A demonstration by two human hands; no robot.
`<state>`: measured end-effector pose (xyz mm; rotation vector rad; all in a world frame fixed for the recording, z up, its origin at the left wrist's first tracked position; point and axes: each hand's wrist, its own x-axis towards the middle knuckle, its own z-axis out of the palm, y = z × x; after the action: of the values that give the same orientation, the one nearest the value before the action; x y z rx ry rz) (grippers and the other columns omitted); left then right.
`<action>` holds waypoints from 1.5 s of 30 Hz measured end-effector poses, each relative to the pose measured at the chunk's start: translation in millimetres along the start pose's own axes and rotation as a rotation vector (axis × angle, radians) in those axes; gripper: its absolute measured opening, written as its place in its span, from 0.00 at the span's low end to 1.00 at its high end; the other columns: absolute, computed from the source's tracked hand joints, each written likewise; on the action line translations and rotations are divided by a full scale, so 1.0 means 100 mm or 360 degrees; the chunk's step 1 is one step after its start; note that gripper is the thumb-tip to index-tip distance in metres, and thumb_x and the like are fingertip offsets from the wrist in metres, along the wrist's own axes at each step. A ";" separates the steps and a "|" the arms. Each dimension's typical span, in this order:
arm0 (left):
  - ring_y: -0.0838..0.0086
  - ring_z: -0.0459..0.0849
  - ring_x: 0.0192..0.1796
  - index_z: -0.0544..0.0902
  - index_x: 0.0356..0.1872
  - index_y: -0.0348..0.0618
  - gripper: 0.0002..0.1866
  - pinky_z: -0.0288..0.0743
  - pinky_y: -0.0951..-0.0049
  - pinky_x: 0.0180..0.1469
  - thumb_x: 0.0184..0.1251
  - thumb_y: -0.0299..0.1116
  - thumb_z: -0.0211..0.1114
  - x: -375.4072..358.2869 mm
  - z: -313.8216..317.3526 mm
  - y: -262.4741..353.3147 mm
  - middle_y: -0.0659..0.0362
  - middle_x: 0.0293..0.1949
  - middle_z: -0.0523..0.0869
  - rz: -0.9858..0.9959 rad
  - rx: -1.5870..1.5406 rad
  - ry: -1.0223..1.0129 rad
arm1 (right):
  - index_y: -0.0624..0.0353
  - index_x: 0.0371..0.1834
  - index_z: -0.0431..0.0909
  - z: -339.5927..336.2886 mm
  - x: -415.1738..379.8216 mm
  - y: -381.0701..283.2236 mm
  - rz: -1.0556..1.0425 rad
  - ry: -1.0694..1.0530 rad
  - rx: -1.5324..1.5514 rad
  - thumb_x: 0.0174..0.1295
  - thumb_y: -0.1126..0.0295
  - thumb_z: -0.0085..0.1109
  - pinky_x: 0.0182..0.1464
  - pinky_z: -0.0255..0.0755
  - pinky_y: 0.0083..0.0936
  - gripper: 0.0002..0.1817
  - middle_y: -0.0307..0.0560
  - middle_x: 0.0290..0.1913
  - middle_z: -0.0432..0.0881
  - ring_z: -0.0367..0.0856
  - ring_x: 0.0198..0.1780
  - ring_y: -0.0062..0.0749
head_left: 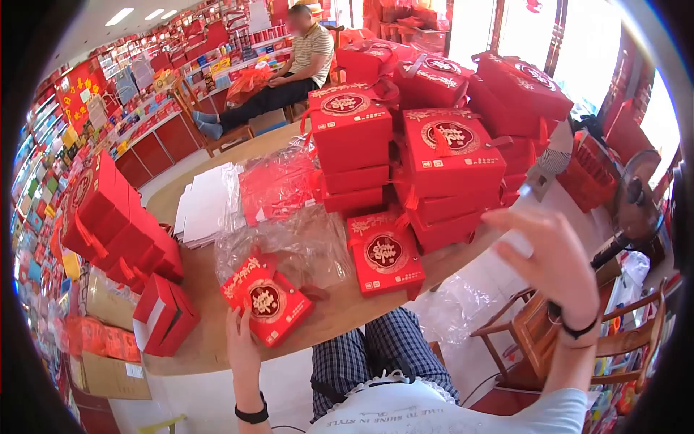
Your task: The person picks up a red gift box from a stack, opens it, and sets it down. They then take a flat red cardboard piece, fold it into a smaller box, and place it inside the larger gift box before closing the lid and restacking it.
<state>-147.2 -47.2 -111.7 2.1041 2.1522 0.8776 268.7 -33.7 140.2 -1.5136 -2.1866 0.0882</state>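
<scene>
A red gift box (266, 300) with a round emblem lies tilted near the table's front edge. My left hand (243, 336) rests at its lower left side, fingers apart against the box. My right hand (542, 260) is raised off the table at the right, fingers spread and somewhat blurred, holding nothing. Nearest to it is a tall stack of red boxes (452, 159). Another red box (387, 253) lies flat in front of that stack. At the left front corner stands a red box (166, 316) with a white side.
More red boxes (116, 217) are stacked at the table's left. White sheets (206, 206) and clear plastic wrap (296, 242) lie mid-table. A seated person (307, 54) is beyond the table. A wooden chair (629, 333) and a fan (636, 192) stand at the right.
</scene>
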 end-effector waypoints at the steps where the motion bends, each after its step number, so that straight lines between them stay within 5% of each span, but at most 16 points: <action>1: 0.55 0.64 0.64 0.71 0.54 0.39 0.27 0.65 0.64 0.61 0.48 0.13 0.54 -0.01 -0.09 0.00 0.49 0.58 0.68 0.0066 0.0082 -0.0035 | 0.63 0.43 0.77 -0.09 0.10 0.04 -0.0026 -0.0001 -0.0179 0.52 0.70 0.60 0.41 0.73 0.33 0.15 0.53 0.35 0.81 0.80 0.35 0.45; 3: 0.56 0.66 0.62 0.72 0.52 0.39 0.25 0.66 0.64 0.60 0.49 0.14 0.54 0.06 -0.31 0.12 0.48 0.57 0.70 0.0137 0.0159 -0.0056 | 0.63 0.40 0.77 -0.23 0.37 0.15 -0.0157 0.0034 -0.0384 0.51 0.69 0.60 0.41 0.73 0.34 0.14 0.52 0.34 0.80 0.79 0.36 0.43; 7: 0.62 0.80 0.42 0.77 0.44 0.36 0.16 0.71 0.69 0.49 0.52 0.16 0.52 0.76 -1.05 0.88 0.51 0.41 0.80 0.0540 -0.0424 0.0156 | 0.64 0.36 0.78 -0.28 1.24 0.51 -0.0388 -0.0027 -0.0846 0.48 0.70 0.61 0.38 0.73 0.30 0.13 0.52 0.29 0.78 0.79 0.32 0.39; 9: 0.71 0.80 0.47 0.76 0.45 0.34 0.14 0.71 0.73 0.49 0.56 0.17 0.53 1.35 -1.18 1.24 0.55 0.41 0.81 0.0725 -0.0710 0.0122 | 0.65 0.37 0.78 -0.23 1.81 0.44 -0.0027 -0.0226 -0.1085 0.49 0.65 0.61 0.37 0.76 0.29 0.16 0.52 0.34 0.80 0.81 0.32 0.39; 11: 0.72 0.78 0.52 0.76 0.48 0.34 0.14 0.69 0.74 0.54 0.63 0.27 0.52 2.06 -1.16 1.77 0.55 0.46 0.80 0.0808 -0.1139 -0.0159 | 0.68 0.36 0.78 -0.13 2.33 0.65 0.0319 -0.0316 -0.0657 0.49 0.62 0.61 0.34 0.78 0.28 0.18 0.54 0.34 0.80 0.82 0.30 0.37; 13: 0.75 0.78 0.51 0.76 0.50 0.35 0.17 0.69 0.74 0.54 0.64 0.33 0.53 2.81 -0.81 2.15 0.57 0.48 0.80 0.0844 -0.1318 -0.0287 | 0.69 0.35 0.77 -0.06 2.54 0.72 0.0427 -0.0331 -0.0769 0.50 0.62 0.61 0.30 0.79 0.27 0.19 0.54 0.33 0.81 0.82 0.26 0.36; 14: 0.74 0.77 0.53 0.75 0.52 0.36 0.18 0.68 0.73 0.56 0.64 0.33 0.54 3.06 -0.65 2.38 0.55 0.49 0.80 0.0763 -0.1360 -0.0324 | 0.56 0.40 0.81 0.00 2.59 0.78 0.0639 -0.0314 -0.0861 0.49 0.55 0.61 0.45 0.75 0.36 0.20 0.49 0.41 0.82 0.81 0.43 0.41; 18: 0.67 0.75 0.55 0.71 0.55 0.32 0.20 0.66 0.70 0.58 0.65 0.33 0.54 3.74 -0.02 3.12 0.48 0.53 0.75 0.0492 -0.1466 -0.0604 | 0.53 0.48 0.79 0.11 2.61 0.97 0.0641 -0.0550 -0.1223 0.52 0.53 0.59 0.52 0.73 0.35 0.23 0.46 0.51 0.79 0.77 0.52 0.38; 22: 0.68 0.77 0.45 0.75 0.47 0.31 0.19 0.69 0.67 0.46 0.58 0.35 0.57 3.99 0.28 3.61 0.50 0.43 0.80 0.0371 -0.1560 -0.0646 | 0.63 0.45 0.78 0.07 2.61 1.27 0.0557 -0.0473 -0.1115 0.52 0.52 0.60 0.44 0.75 0.33 0.26 0.53 0.43 0.81 0.82 0.42 0.40; 24: 0.61 0.69 0.60 0.68 0.56 0.28 0.25 0.62 0.64 0.59 0.63 0.36 0.56 4.08 0.30 3.73 0.44 0.57 0.72 0.0130 -0.1418 -0.0912 | 0.65 0.48 0.77 0.03 2.63 1.24 0.0728 -0.0729 -0.0814 0.54 0.51 0.59 0.42 0.76 0.32 0.28 0.52 0.42 0.82 0.82 0.39 0.38; 26: 0.60 0.69 0.60 0.69 0.55 0.27 0.25 0.63 0.62 0.58 0.63 0.37 0.56 4.11 0.31 3.77 0.43 0.58 0.71 0.0208 -0.1296 -0.0833 | 0.65 0.49 0.76 0.02 2.61 1.25 0.0754 -0.0710 -0.0671 0.55 0.50 0.58 0.41 0.76 0.31 0.28 0.52 0.42 0.82 0.82 0.38 0.37; 28: 0.60 0.70 0.58 0.72 0.52 0.27 0.23 0.64 0.61 0.56 0.63 0.37 0.57 4.11 0.30 3.80 0.44 0.57 0.72 0.0263 -0.1119 -0.0900 | 0.65 0.49 0.76 0.02 2.59 1.25 0.0768 -0.0697 -0.0522 0.56 0.50 0.57 0.40 0.77 0.31 0.29 0.52 0.41 0.82 0.83 0.37 0.36; 33: 0.69 0.73 0.55 0.78 0.49 0.38 0.16 0.63 0.56 0.56 0.60 0.29 0.60 4.32 0.58 3.79 0.54 0.51 0.78 -0.0136 -0.1568 -0.0715 | 0.65 0.46 0.77 0.03 2.60 1.24 0.0686 -0.0630 -0.0458 0.58 0.47 0.51 0.36 0.74 0.30 0.29 0.52 0.39 0.81 0.81 0.33 0.34; 45: 0.72 0.76 0.46 0.78 0.48 0.37 0.16 0.63 0.62 0.53 0.59 0.31 0.60 4.32 0.62 3.76 0.56 0.43 0.80 -0.0093 -0.1471 -0.0639 | 0.66 0.40 0.80 0.09 2.56 1.28 0.0545 -0.0538 -0.0598 0.57 0.45 0.51 0.41 0.73 0.34 0.29 0.53 0.36 0.82 0.80 0.35 0.40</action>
<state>179.5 353.0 143.0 1.5417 1.2298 1.0430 305.5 247.4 180.1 -2.2183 -2.2613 0.0479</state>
